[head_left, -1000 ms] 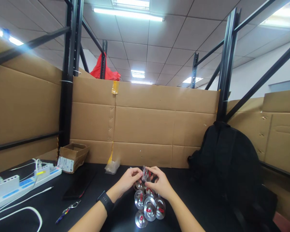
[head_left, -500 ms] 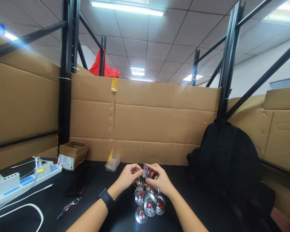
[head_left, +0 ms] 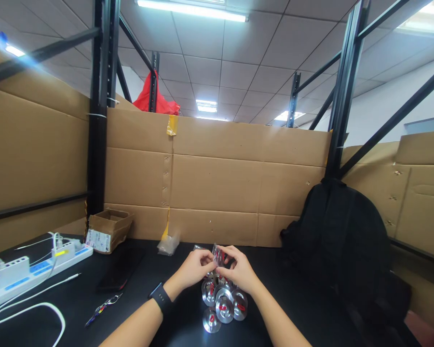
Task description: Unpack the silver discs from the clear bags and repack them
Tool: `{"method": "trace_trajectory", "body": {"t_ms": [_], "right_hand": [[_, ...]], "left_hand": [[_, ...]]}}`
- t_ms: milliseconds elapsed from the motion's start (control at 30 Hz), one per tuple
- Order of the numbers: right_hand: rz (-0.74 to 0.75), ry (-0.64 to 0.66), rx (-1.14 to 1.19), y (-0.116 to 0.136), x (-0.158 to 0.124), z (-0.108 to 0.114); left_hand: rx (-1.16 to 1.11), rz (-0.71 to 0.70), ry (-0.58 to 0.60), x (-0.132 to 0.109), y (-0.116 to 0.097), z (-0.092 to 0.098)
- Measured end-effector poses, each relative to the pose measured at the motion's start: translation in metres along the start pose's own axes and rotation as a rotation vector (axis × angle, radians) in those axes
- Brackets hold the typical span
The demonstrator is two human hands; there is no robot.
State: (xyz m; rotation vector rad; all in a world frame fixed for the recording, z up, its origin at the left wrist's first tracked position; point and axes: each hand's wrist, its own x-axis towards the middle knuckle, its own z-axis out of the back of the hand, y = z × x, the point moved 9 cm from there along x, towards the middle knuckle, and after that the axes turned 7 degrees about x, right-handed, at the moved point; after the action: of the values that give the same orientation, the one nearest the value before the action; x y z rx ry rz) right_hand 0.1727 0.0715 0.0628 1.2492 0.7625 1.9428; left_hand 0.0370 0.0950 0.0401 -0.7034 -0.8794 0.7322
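Note:
My left hand (head_left: 194,268) and my right hand (head_left: 239,271) meet over the black table (head_left: 144,313), both pinching one small item in a clear plastic wrapper (head_left: 218,256) with a bit of red showing. Their fingers are curled and pressed on it. A black watch (head_left: 160,299) sits on my left wrist. Just below the hands lies a cluster of several shiny metal discs (head_left: 224,305), each with a red mark in its centre. The nearest disc (head_left: 211,320) lies a little apart at the front.
A white power strip (head_left: 29,272) with white cables lies at far left, a small open cardboard box (head_left: 108,229) behind it. A dark phone (head_left: 120,272), keys (head_left: 101,307) and a clear bag (head_left: 168,246) lie left of the hands. A black backpack (head_left: 343,250) stands right. Cardboard walls enclose the table.
Both hands have stayed together on the wrapped item, fingers shifting slightly on it. The view has tilted a little; the discs have not moved.

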Motion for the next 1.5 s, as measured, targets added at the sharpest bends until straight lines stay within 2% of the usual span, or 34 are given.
{"method": "trace_trajectory", "body": {"t_ms": [167,400,600,833,933,1133,1233,1333,1500], "right_hand": [[-0.018,-0.019,-0.004,0.0,0.001,0.004],[-0.067,-0.018,0.03,-0.013,0.002,0.003],[-0.087,0.047,0.23,-0.007,0.002,-0.002],[-0.146,0.055,0.415,-0.003,0.0,-0.003],[-0.156,0.068,0.493,-0.002,0.0,-0.004],[-0.255,-0.003,0.693,-0.013,0.001,0.0],[-0.306,-0.044,0.747,-0.023,0.001,-0.001],[-0.31,-0.054,0.703,-0.029,0.002,-0.001],[-0.252,-0.09,0.535,-0.032,0.006,0.012]], "left_hand": [[-0.047,-0.043,0.004,0.0,-0.009,-0.003],[-0.018,-0.028,-0.074,-0.001,-0.016,0.006],[0.133,-0.027,-0.139,-0.002,-0.016,0.019],[0.202,-0.017,-0.227,-0.001,-0.017,0.038],[0.297,-0.022,-0.259,-0.003,-0.021,0.047],[0.559,-0.063,-0.308,-0.009,-0.032,0.06],[0.625,-0.003,-0.341,-0.01,-0.027,0.065],[0.653,0.079,-0.348,-0.008,-0.015,0.067],[0.672,0.185,-0.241,-0.006,0.01,0.061]]}}
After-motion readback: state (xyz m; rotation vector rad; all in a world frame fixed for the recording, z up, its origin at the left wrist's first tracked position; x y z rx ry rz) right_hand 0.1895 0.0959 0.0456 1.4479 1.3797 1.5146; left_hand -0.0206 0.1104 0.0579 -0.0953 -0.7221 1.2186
